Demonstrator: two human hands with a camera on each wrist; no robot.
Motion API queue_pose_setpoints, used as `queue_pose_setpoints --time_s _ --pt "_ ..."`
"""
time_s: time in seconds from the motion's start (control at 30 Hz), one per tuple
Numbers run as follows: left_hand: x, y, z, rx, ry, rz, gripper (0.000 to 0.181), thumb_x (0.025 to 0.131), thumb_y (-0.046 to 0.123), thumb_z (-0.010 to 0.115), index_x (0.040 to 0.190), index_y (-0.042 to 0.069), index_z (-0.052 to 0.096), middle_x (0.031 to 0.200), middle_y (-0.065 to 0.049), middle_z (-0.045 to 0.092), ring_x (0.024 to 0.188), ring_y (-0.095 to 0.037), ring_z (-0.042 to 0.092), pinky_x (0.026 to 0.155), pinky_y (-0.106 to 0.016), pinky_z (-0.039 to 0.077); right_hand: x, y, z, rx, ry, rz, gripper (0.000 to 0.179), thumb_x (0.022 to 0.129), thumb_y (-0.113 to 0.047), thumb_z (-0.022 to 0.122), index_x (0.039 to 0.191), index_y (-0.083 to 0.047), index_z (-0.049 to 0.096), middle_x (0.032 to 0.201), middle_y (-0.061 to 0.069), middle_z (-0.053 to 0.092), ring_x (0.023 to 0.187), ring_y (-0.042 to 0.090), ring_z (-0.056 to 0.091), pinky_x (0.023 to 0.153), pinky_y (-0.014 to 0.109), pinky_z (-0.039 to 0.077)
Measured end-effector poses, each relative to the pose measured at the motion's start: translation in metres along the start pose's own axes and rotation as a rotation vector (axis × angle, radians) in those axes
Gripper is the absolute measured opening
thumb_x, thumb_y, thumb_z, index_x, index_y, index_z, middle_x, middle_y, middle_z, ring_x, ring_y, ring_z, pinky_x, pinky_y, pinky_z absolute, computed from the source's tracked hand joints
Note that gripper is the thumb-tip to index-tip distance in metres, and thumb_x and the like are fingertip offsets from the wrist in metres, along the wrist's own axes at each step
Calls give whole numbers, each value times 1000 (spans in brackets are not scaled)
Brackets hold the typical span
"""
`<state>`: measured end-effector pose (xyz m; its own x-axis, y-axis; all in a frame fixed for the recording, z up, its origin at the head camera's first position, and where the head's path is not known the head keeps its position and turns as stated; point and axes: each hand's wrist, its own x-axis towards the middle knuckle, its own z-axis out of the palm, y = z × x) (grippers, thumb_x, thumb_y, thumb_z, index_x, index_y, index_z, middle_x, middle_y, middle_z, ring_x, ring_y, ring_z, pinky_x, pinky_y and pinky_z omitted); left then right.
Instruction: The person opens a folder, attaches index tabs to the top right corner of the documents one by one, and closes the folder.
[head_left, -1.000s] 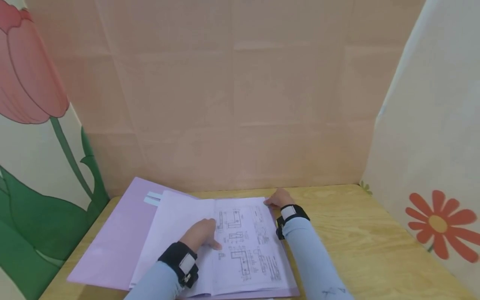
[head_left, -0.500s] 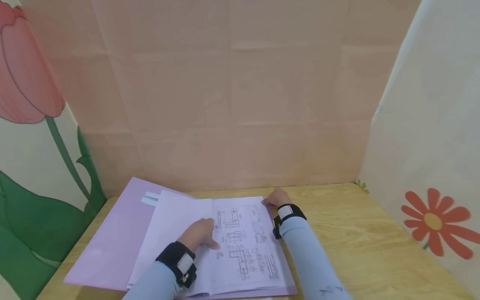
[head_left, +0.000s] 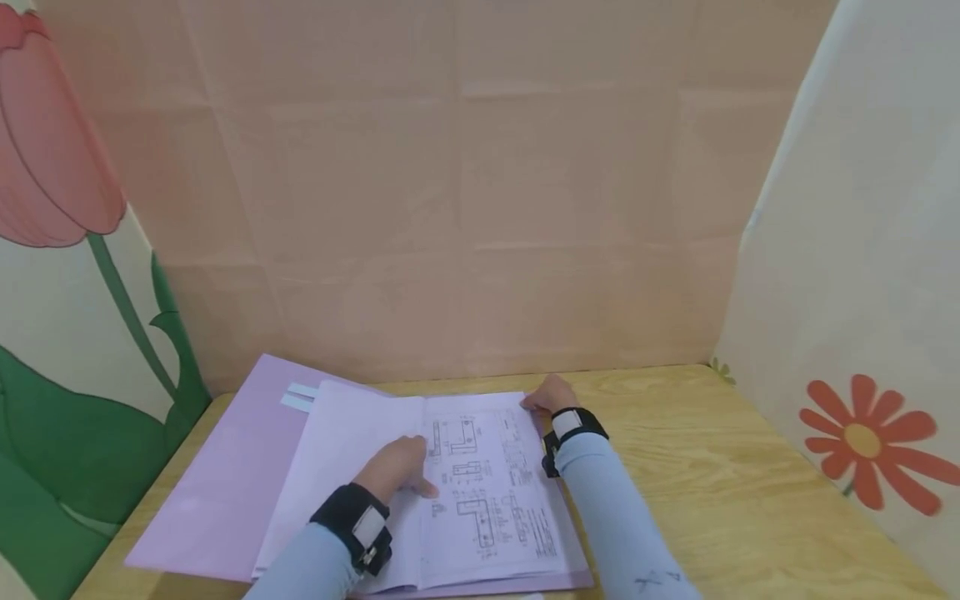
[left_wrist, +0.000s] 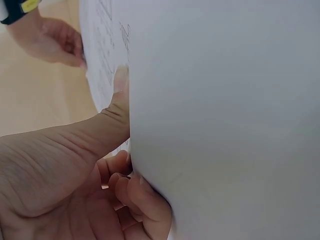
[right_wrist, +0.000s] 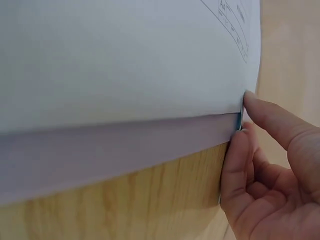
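A lilac folder (head_left: 213, 492) lies opened on the table, holding a stack of white sheets. The right-hand sheet (head_left: 491, 462) bears printed technical drawings; the left page (head_left: 360, 408) is blank. My left hand (head_left: 397, 467) rests over the fold, thumb stretched onto the drawing sheet. In the left wrist view, the left hand's other fingers (left_wrist: 150, 205) are bent against the white paper, which hides part of the thumb; whether they grip a sheet I cannot tell. My right hand (head_left: 551, 394) pinches the far right corner of the drawing sheet, thumb on top and curled fingers (right_wrist: 235, 170) at the folder's edge.
The wooden table (head_left: 720, 483) extends to the right of the folder. Two pale strips (head_left: 298, 397) are on the folder's left cover. A beige backdrop (head_left: 465, 208) closes the far side, with flower-printed panels at left and right.
The whole head view has shifted slightly left. Both hands keep their places on the papers, and the sheets lie as before.
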<state>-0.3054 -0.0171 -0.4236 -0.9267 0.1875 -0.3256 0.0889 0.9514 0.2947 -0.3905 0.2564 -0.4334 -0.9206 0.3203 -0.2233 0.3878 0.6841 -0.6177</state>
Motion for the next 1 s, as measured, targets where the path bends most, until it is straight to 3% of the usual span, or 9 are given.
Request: queue_pose_setpoints --time_s 0.23,0.5,0.63,0.8,1.0 --pt "-4 1 0 6 -2 3 78 63 31 87 127 0 54 111 -20 64 93 -30 63 85 -43 53 1 7 -1 -14 -27 -11 26 77 -18 81 94 1 75 69 6 64 66 20 55 65 30 38" --pt "-3 2 -1 8 -3 9 78 63 32 87 127 -1 55 111 -19 64 98 -31 63 89 -44 52 -3 -2 -3 -17 -20 5 26 77 -17 81 95 2 75 68 6 59 64 20 52 62 28 37" --pt "-9 3 -3 20 -7 18 76 65 31 86 127 -1 54 110 -19 64 97 -31 63 88 -43 52 -8 -4 -1 -22 -15 22 28 79 -19 79 99 1 73 71 7 58 67 20 52 63 28 37" --pt "-13 3 -4 35 -12 21 74 66 32 85 125 -1 55 109 -19 64 98 -31 63 89 -44 52 -10 -6 4 -33 -5 48 25 81 -20 77 94 1 73 65 4 54 59 17 49 57 26 36" --pt "-8 2 -2 23 -8 25 74 65 31 87 124 -1 56 109 -18 65 99 -31 63 91 -45 52 -14 -5 10 -108 72 -29 37 83 -28 76 102 3 71 79 9 61 72 23 55 64 30 40"
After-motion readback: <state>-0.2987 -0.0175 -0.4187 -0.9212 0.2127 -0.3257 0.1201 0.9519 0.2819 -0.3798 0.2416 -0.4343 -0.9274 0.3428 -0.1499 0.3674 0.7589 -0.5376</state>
